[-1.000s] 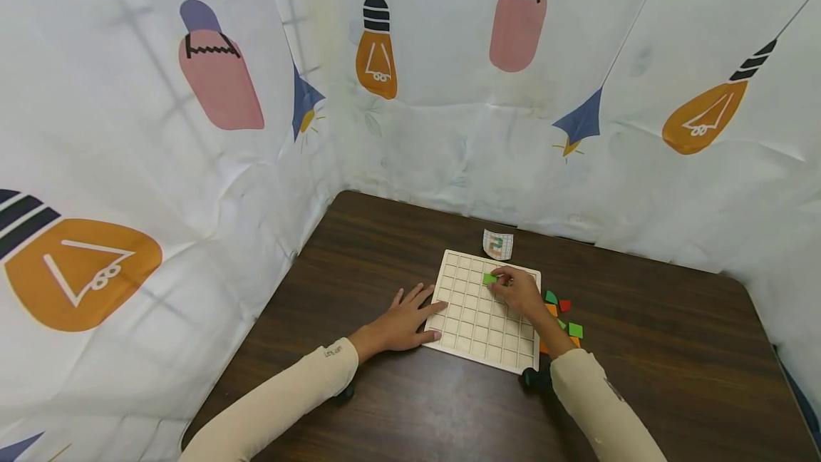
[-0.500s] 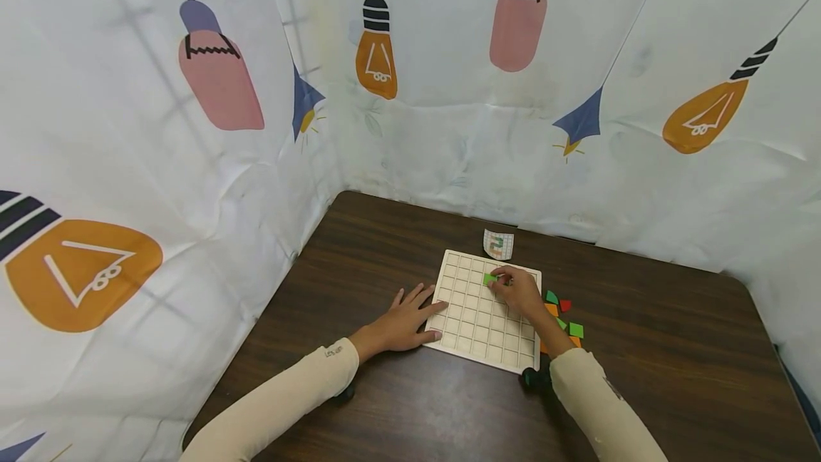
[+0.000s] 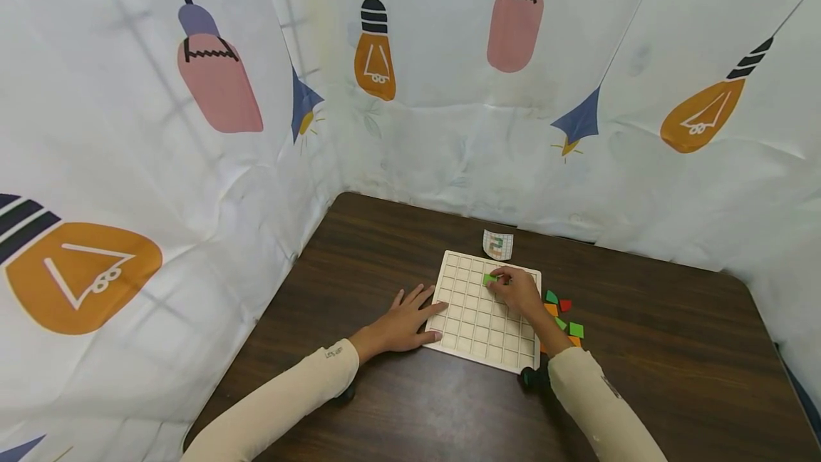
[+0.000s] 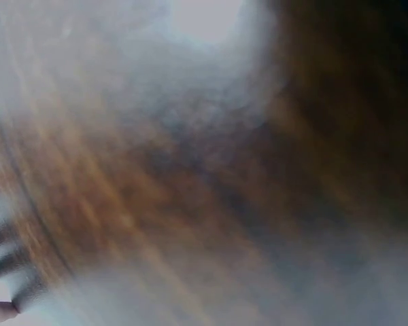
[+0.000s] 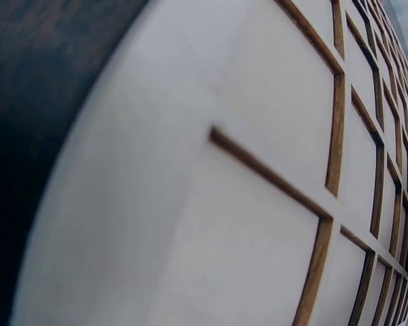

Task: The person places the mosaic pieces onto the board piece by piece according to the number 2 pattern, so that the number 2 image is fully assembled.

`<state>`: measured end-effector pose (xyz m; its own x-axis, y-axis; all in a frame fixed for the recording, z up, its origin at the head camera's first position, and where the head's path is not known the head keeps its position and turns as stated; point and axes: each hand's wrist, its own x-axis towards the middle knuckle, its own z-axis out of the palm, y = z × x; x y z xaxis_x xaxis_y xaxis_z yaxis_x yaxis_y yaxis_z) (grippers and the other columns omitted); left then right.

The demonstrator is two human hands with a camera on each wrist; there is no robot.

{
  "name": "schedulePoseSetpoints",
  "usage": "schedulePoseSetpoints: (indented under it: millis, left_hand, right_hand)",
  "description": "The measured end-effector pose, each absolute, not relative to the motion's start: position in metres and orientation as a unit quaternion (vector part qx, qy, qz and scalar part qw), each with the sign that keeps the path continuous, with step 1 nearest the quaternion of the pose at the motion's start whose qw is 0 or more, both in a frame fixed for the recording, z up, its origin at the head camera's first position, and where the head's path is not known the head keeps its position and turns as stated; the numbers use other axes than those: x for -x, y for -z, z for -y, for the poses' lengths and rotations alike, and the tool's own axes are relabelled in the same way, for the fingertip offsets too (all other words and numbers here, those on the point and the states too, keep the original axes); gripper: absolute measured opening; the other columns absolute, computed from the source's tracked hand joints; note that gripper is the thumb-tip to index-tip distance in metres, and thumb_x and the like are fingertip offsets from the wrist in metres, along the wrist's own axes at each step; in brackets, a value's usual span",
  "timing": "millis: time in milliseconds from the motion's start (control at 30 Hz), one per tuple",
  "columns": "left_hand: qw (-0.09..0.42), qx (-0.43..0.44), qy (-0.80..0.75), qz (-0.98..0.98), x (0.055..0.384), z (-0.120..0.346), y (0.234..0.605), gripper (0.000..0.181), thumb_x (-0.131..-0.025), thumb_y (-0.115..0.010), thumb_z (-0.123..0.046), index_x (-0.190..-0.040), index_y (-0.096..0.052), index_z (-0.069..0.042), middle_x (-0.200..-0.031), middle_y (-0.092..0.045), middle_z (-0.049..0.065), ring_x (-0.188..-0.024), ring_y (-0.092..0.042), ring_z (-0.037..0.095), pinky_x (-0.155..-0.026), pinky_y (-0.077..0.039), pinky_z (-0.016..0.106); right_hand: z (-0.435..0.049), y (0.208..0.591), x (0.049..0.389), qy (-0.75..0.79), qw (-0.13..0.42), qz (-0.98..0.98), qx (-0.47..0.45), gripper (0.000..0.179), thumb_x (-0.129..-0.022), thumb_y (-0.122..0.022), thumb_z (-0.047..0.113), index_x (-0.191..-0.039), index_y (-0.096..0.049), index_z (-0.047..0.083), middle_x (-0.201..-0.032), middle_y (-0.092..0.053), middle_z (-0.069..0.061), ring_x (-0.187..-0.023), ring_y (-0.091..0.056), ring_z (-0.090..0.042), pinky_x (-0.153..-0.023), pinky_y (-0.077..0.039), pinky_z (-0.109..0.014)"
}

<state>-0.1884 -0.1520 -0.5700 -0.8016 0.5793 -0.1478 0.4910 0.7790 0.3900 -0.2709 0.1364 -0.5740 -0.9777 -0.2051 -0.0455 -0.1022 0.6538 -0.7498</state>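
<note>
Pinching a flat green tile (image 3: 487, 279), the right grip (image 3: 518, 294) should probably square it to the pale gridded board (image 3: 476, 321); left grip (image 3: 401, 322) lies spread, handy for steadying imo.

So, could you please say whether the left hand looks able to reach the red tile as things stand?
Probably not directly: the left hand rests at the left edge of the gridded board, the red tile lies past its right edge, and the right forearm crosses between them.

The left arm (image 3: 288, 399) and right arm (image 3: 596, 394) are stretched forward; the left hand (image 3: 401, 325) is laid palm down with fingers spread; the right hand (image 3: 518, 294) is held bent, thumb and fingertips set in a pinch.
</note>
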Motion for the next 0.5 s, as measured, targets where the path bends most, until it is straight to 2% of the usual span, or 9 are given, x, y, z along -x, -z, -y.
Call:
schedulePoseSetpoints:
  millis: [233, 400, 500]
  left_hand:
    - [0.131, -0.285, -0.176, -0.933, 0.188, 0.152, 0.57, 0.066, -0.1, -0.052, -0.056, -0.158, -0.034, -0.029, -0.167, -0.019, 0.013, -0.155, -0.014, 0.037, -0.117, -0.015, 0.069]
    - [0.132, -0.285, -0.171, -0.934, 0.188, 0.152, 0.571, 0.066, -0.101, -0.05, -0.057, -0.159, -0.032, -0.03, -0.168, -0.018, 0.012, -0.156, -0.013, 0.036, -0.117, -0.015, 0.068]
    - [0.132, -0.285, -0.17, -0.934, 0.189, 0.152, 0.571, 0.067, -0.101, -0.05, -0.057, -0.159, -0.032, -0.03, -0.168, -0.018, 0.012, -0.156, -0.013, 0.036, -0.117, -0.015, 0.069]
  right_hand:
    - [-0.136, 0.573, 0.268, 0.411, 0.062, -0.905, 0.088, 0.026, -0.092, -0.075, 0.021, -0.113, -0.072, 0.005, -0.087, -0.067, -0.006, -0.061, -0.05, -0.015, -0.056, -0.041, -0.03]
    - [-0.141, 0.564, 0.263, 0.431, 0.064, -0.894, 0.103, 0.031, -0.093, -0.074, 0.02, -0.119, -0.07, 0.002, -0.093, -0.071, -0.01, -0.064, -0.058, -0.015, -0.056, -0.044, -0.03]
    - [-0.15, 0.558, 0.26, 0.447, 0.061, -0.885, 0.114, 0.03, -0.095, -0.072, 0.018, -0.119, -0.069, 0.001, -0.095, -0.071, -0.013, -0.062, -0.062, -0.02, -0.054, -0.047, -0.03]
